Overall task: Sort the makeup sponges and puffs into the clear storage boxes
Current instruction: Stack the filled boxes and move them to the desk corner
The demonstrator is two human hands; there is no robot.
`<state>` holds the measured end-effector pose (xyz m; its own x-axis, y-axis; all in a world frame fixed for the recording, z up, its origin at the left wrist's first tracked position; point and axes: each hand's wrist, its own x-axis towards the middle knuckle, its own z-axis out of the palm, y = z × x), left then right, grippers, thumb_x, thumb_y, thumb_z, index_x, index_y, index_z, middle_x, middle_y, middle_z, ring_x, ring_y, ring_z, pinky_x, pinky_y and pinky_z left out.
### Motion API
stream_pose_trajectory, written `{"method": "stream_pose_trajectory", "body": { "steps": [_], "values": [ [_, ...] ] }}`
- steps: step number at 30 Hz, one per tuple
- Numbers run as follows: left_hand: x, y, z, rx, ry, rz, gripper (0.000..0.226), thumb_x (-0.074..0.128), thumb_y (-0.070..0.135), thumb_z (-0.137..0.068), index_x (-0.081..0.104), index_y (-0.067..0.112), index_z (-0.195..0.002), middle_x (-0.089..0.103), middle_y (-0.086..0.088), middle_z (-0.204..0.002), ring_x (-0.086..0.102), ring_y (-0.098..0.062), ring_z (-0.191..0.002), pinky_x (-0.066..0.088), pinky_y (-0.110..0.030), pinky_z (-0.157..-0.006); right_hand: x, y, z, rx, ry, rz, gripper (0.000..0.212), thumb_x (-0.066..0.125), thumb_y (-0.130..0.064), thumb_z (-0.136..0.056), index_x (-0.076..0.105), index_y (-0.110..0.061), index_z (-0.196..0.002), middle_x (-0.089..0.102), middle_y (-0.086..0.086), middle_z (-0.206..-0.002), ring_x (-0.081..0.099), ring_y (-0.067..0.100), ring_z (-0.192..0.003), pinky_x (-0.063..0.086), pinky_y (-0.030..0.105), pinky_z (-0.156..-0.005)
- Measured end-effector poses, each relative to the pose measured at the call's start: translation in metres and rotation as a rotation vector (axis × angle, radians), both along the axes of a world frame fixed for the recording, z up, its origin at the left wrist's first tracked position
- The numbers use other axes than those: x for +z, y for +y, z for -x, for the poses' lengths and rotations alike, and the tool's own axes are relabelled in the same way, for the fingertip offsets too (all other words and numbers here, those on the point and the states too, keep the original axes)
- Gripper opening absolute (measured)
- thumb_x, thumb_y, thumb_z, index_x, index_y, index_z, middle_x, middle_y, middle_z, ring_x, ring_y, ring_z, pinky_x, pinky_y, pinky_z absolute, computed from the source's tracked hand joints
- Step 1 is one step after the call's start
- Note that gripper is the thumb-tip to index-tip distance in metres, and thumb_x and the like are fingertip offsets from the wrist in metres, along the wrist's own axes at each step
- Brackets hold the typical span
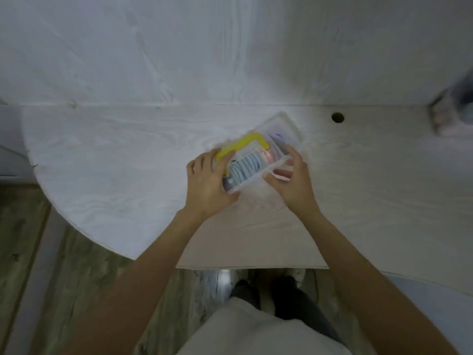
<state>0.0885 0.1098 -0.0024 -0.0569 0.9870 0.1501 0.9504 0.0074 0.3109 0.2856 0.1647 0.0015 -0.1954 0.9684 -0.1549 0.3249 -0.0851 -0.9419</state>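
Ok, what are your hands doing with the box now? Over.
Left hand and right hand grip the clear box ends. Blue puffs inside, yellow handle on top. Nothing blocking.

A pale wood-grain table fills most of the view, its left end rounded. A small dark round hole sits in the tabletop near its far edge, towards the right. Behind the table rises a whitish wall. At the table's far right corner lies a blurred bundle (too smeared to identify). Below the table's near edge, grey wood-look flooring shows.
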Motion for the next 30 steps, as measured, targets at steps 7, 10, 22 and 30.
{"method": "stream_pose_trajectory", "body": {
  "steps": [7,10,22,30],
  "values": [
    [-0.007,0.103,-0.135,-0.33,-0.037,0.105,0.094,0.073,0.051,-0.052,0.044,0.024,-0.137,0.047,-0.012,-0.137,0.044,-0.031,-0.123,0.031,-0.044,-0.099,-0.003,0.03,-0.152,-0.173,-0.476,-0.163,0.075,0.063,-0.026,-0.087,0.021,-0.015,-0.148,0.041,0.015,-0.109,0.04,0.021,-0.089,0.031,0.02,-0.075],
    [-0.01,0.143,-0.182,-0.402,0.019,0.129,0.096,0.077,0.052,-0.059,0.035,0.029,-0.142,0.038,-0.006,-0.145,0.034,-0.026,-0.132,0.022,-0.041,-0.107,-0.006,0.05,-0.202,-0.16,-0.769,-0.224,0.068,0.054,-0.03,-0.092,0.019,-0.017,-0.148,0.046,0.02,-0.109,0.042,0.03,-0.095,0.037,0.034,-0.082],
    [-0.036,0.256,-0.291,-0.437,0.026,-0.164,0.066,0.058,0.056,-0.073,0.054,0.022,-0.129,0.039,-0.017,-0.144,0.034,-0.036,-0.13,0.031,-0.053,-0.106,-0.006,0.164,-0.325,0.0,-1.175,-0.372,0.061,0.049,-0.033,-0.094,0.025,-0.011,-0.145,0.027,0.008,-0.153,0.031,0.027,-0.136,0.03,0.041,-0.104],
    [-0.03,0.279,-0.305,-0.343,0.085,-0.071,0.065,0.063,0.038,-0.085,0.038,0.021,-0.142,0.041,-0.01,-0.144,0.035,-0.032,-0.132,0.017,-0.051,-0.111,-0.005,0.194,-0.326,0.049,-1.19,-0.322,0.066,0.043,-0.034,-0.097,0.007,-0.015,-0.149,0.01,0.005,-0.158,0.013,0.022,-0.144,0.018,0.038,-0.113]
  ]
}}
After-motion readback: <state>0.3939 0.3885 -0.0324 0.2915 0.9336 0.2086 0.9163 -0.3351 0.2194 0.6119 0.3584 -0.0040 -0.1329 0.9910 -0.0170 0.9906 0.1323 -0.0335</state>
